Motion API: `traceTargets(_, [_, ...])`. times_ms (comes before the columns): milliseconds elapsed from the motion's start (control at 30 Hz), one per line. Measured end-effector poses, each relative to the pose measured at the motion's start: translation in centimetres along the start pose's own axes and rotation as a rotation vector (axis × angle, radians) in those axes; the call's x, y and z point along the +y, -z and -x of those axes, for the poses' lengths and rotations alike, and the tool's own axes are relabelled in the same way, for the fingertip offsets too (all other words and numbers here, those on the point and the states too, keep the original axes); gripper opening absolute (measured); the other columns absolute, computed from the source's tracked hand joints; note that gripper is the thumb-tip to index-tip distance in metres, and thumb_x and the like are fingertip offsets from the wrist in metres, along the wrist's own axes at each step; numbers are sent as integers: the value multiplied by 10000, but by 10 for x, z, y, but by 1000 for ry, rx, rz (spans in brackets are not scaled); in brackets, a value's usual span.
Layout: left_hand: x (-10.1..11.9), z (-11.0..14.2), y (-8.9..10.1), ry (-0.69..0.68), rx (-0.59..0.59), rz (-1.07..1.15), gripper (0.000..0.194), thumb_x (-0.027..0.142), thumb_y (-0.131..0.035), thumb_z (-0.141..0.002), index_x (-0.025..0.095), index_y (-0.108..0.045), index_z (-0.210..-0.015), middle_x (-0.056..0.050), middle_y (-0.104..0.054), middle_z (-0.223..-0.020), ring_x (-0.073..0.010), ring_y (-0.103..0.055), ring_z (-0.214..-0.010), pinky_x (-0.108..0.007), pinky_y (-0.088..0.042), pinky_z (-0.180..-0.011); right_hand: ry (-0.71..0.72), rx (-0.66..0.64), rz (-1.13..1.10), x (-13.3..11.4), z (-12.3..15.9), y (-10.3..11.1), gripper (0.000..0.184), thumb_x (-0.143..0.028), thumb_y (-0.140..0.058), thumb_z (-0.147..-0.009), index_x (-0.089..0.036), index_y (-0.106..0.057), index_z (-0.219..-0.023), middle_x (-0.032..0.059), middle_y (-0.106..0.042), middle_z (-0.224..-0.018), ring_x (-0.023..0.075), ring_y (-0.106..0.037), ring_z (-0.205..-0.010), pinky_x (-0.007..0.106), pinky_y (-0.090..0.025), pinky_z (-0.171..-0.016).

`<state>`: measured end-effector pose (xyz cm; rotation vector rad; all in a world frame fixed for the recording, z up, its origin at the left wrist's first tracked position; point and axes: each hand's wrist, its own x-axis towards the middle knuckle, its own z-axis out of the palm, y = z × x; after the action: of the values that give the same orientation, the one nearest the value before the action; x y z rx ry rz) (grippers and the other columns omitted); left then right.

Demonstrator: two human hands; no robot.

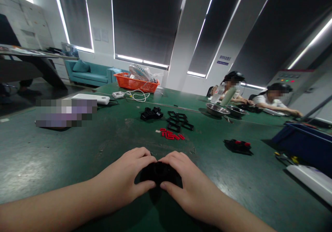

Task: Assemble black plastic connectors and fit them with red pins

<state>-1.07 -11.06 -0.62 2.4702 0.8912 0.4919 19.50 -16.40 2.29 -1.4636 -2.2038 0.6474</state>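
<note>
Both of my hands grip one black plastic part point(159, 172) low over the near middle of the green table point(109, 142). My left hand point(133, 171) closes on its left side, thumb below and fingers above. On the opposite side my right hand point(183, 173) holds it the same way, and the fingertips almost meet. The part's detail is too dark to make out. Beyond the hands lie several small red pieces point(169, 135). Behind these are several black rectangular frames point(173, 127) and a cluster of black parts point(151, 113).
A black part with red pieces point(238, 147) lies right, near a dark blue bin point(306, 145) and a white object point(311, 180). Metal bowls point(218, 110) stand farther back, before two seated people. An orange basket point(137, 84), a white cable point(137, 95) and a power bank point(90, 98) occupy the back left.
</note>
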Motion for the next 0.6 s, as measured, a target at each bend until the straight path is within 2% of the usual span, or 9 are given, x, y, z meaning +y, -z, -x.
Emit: traceTargets(600, [0, -1, 0, 8, 7, 39, 222, 213, -642, -818, 252, -653, -1036, -54, -591, -1159, -272, -545, -1103, -447, -434, -996, -5, -3, 1, -3, 1, 1, 278, -115, -676, -795, -202, -639, -1058, 58, -621, -1085, 222, -523, -1052, 374, -410, -951])
